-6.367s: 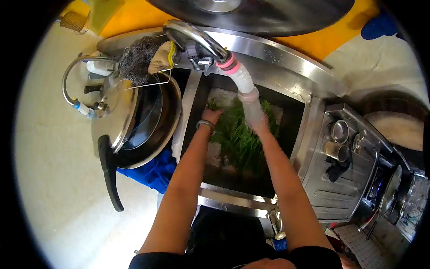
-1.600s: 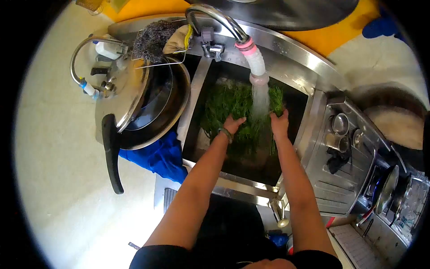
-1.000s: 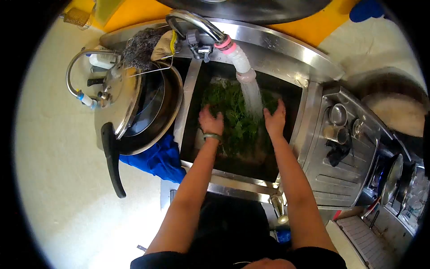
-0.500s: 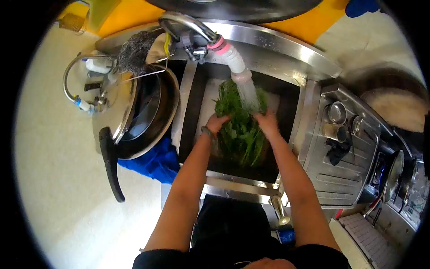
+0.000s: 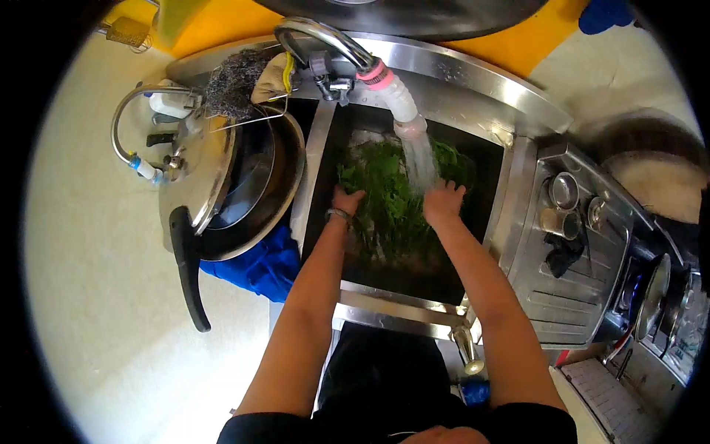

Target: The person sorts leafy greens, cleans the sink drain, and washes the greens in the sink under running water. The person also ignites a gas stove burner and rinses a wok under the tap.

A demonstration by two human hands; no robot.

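Note:
Leafy greens [image 5: 396,203] lie spread out in the water of the steel sink [image 5: 521,174]. At their left edge is my left hand [image 5: 346,201], its thumb held apart and its other fingers partly hidden among the leaves. My right hand [image 5: 444,203] is at the right side of the greens, with fingers bent and apart. Neither hand visibly grips a bunch. From the curved faucet [image 5: 325,31], a white nozzle [image 5: 403,103] pours a stream of water [image 5: 420,159] onto the greens, just left of my right hand.
Left of the sink sit a large pan [image 5: 285,214], a lid with a black handle [image 5: 190,270] and a blue cloth [image 5: 255,263]. A wire rack holds a steel scrubber [image 5: 235,85]. Small metal cups [image 5: 564,191] and a black cloth [image 5: 560,255] lie on the ribbed drainboard [image 5: 555,300].
The greens, bunched between my hands before, now lie lower and spread wider in the water. My hands have moved slightly apart. The view has shifted a little.

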